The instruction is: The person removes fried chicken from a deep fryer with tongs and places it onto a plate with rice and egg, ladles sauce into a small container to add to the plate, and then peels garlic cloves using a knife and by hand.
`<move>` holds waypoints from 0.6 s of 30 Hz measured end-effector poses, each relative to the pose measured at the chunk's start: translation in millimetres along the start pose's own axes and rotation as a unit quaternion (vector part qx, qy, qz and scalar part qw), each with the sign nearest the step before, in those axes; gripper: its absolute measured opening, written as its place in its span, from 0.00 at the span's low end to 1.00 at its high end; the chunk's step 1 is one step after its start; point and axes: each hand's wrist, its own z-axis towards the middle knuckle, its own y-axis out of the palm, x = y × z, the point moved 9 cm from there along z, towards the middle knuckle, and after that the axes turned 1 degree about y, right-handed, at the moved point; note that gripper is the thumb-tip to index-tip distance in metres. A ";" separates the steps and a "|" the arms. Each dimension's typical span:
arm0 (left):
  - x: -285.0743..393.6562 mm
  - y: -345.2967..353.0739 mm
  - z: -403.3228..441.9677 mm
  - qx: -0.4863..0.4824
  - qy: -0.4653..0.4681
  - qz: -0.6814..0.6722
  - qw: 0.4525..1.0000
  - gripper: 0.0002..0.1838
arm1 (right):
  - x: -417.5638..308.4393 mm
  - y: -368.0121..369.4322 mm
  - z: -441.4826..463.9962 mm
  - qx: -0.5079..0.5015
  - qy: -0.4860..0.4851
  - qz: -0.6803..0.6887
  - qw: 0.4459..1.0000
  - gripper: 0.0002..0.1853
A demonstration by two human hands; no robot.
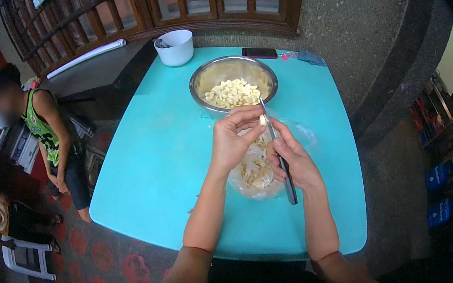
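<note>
My left hand (236, 138) pinches a small pale garlic clove (262, 120) between thumb and fingers. Wrapped round the black handle of a knife (285, 171) is my right hand (295, 158), with the blade pointing away from me and lying against the clove. Just beyond both hands, a steel bowl (202, 97) holds many pale peeled cloves (231, 92). Under my hands lies a clear plastic bag (270, 189) with papery skins and scraps (254, 171) in it, partly hidden by my fingers.
The turquoise table (148, 157) carries a white bowl (175, 49), a phone (259, 53) and a grey-blue cloth (311, 58) along its far edge. A person in a green top (47, 128) is at the left. White plastic chairs (29, 258) stand at lower left.
</note>
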 end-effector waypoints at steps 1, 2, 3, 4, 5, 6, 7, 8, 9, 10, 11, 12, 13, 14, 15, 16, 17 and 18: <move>1.3 -0.4 -0.8 0.003 -0.009 -0.001 1.000 0.15 | -0.9 1.0 -0.5 -0.002 -0.003 -0.004 1.000 0.25; 3.1 -0.7 -1.4 0.006 -0.017 -0.002 1.000 0.15 | -1.9 1.8 -0.9 -0.005 -0.007 -0.008 1.000 0.25; 4.1 -1.0 -1.6 0.009 -0.024 -0.002 1.000 0.15 | -3.0 2.4 -0.9 -0.008 -0.011 -0.012 1.000 0.25; 2.5 -1.5 -1.7 0.009 -0.023 -0.008 1.000 0.15 | -2.8 2.3 -0.7 -0.005 -0.011 -0.015 1.000 0.25; -0.6 -1.8 -1.4 0.010 -0.021 -0.013 1.000 0.15 | -2.4 1.7 -0.2 -0.003 -0.012 -0.019 1.000 0.25; -0.8 -1.6 -0.9 0.010 -0.019 -0.019 1.000 0.15 | -2.0 1.1 0.1 0.000 -0.012 -0.021 1.000 0.25; -1.8 -1.9 -0.8 0.009 -0.023 -0.017 1.000 0.15 | -1.7 0.9 0.4 -0.001 -0.014 -0.015 1.000 0.25; -2.6 -2.4 -0.6 0.008 -0.028 -0.016 0.999 0.15 | -1.4 0.4 0.8 -0.002 -0.015 -0.009 1.000 0.25; -3.0 -2.6 -0.5 0.007 -0.032 -0.015 0.999 0.15 | -1.2 0.0 1.1 -0.003 -0.017 -0.003 1.000 0.26; -3.6 -2.8 -0.7 0.007 -0.032 -0.018 0.999 0.15 | -0.8 -0.5 1.4 -0.004 -0.018 -0.005 1.000 0.26; -4.7 -3.3 -0.9 0.007 -0.033 -0.022 0.999 0.15 | -0.6 -1.1 1.7 -0.004 -0.020 -0.008 1.000 0.26; -5.7 -3.7 -1.1 0.007 -0.033 -0.025 0.999 0.15 | -0.6 -1.2 1.9 -0.005 -0.021 -0.011 1.000 0.26; -6.2 -4.1 -1.4 0.009 -0.032 -0.029 0.999 0.15 | -0.1 -0.7 1.7 -0.008 -0.018 -0.004 1.000 0.26; -6.8 -4.1 -1.7 0.011 -0.032 -0.034 0.999 0.16 | 0.7 -0.2 1.2 -0.010 -0.016 0.003 1.000 0.27; -7.1 -4.2 -1.8 0.012 -0.031 -0.038 0.999 0.16 | 1.2 0.2 0.8 -0.013 -0.013 0.010 1.000 0.27; -7.5 -4.4 -1.9 0.013 -0.031 -0.038 0.999 0.16 | 1.8 0.5 0.4 -0.016 -0.010 0.017 1.000 0.27; -7.6 -4.5 -2.0 0.013 -0.032 -0.039 0.999 0.16 | 1.9 1.2 -0.3 -0.019 -0.006 0.024 1.000 0.27; -7.6 -4.7 -2.0 0.014 -0.033 -0.040 0.999 0.16 | 1.7 2.0 -0.6 -0.022 -0.002 0.031 0.999 0.27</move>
